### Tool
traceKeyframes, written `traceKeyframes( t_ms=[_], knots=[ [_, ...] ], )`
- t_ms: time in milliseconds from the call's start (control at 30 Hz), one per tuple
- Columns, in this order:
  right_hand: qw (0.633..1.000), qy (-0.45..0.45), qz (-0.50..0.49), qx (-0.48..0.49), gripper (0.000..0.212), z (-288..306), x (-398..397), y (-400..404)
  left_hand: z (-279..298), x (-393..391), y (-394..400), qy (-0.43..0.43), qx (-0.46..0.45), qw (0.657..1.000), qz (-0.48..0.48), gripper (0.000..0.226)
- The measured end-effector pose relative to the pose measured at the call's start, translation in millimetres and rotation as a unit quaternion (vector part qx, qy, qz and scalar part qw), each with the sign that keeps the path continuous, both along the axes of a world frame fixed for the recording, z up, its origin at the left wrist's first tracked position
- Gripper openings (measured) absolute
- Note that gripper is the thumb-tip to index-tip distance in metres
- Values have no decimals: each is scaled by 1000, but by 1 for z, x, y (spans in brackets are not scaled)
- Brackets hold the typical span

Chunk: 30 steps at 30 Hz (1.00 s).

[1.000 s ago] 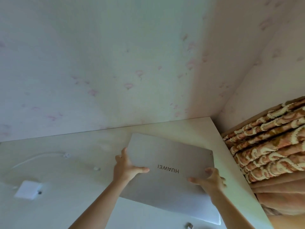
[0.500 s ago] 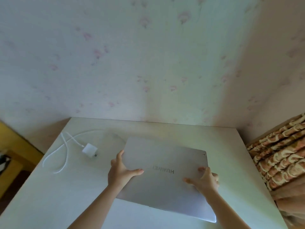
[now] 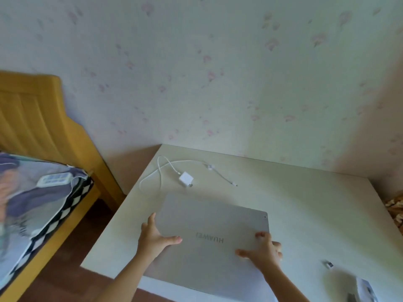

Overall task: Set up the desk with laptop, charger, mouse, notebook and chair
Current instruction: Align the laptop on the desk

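A closed silver laptop [image 3: 213, 216] lies on the pale desk [image 3: 316, 203], its logo facing me upside down. My left hand [image 3: 153, 236] grips its left edge, thumb lying on the lid. My right hand [image 3: 263, 249] grips the right edge, thumb on the lid and fingers curled over the side. Beyond the laptop, at the desk's far left, lies a white charger block [image 3: 186, 178] with its white cable [image 3: 159, 168] looped loosely. No mouse, notebook or chair can be made out.
A bed with a yellow wooden headboard [image 3: 32, 118] and patterned bedding [image 3: 32, 192] stands left of the desk. Pink-flowered wallpaper backs the desk. A small grey object [image 3: 328, 264] and a blurred white item [image 3: 362, 289] lie at the desk's near right corner.
The view has swung left and down, bringing the bed into sight. Both hands keep their grip on the laptop, which now lies lower and nearer the desk's front.
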State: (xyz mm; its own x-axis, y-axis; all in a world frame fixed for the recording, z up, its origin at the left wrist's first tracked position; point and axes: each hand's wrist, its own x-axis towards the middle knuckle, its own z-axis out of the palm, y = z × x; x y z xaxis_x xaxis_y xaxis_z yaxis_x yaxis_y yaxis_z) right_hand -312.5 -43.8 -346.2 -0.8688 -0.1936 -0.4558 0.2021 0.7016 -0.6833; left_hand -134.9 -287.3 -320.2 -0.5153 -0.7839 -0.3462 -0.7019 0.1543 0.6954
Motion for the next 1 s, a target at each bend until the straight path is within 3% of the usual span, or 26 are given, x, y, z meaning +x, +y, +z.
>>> traceKeyframes(
  t_ms=[100, 200, 400, 600, 1000],
  knots=[
    [1000, 1, -8, 4, 85, -2, 26, -26, -11, 19, -34, -8, -2, 1000, -4, 128],
    [1000, 1, -20, 14, 85, -3, 48, -48, -29, 35, -65, -26, 14, 999, -16, 108],
    [999, 5, -49, 19, 88, -18, 87, -82, -85, 55, -118, -10, 9, 1000, -20, 99],
    [997, 15, -66, 46, 91, -30, 112, -99, -62, 73, -117, -8, 12, 999, -31, 114],
    [994, 46, -86, 41, 81, -37, 116, -125, -69, 76, -139, 17, -2, 1000, -1, 110]
  ],
)
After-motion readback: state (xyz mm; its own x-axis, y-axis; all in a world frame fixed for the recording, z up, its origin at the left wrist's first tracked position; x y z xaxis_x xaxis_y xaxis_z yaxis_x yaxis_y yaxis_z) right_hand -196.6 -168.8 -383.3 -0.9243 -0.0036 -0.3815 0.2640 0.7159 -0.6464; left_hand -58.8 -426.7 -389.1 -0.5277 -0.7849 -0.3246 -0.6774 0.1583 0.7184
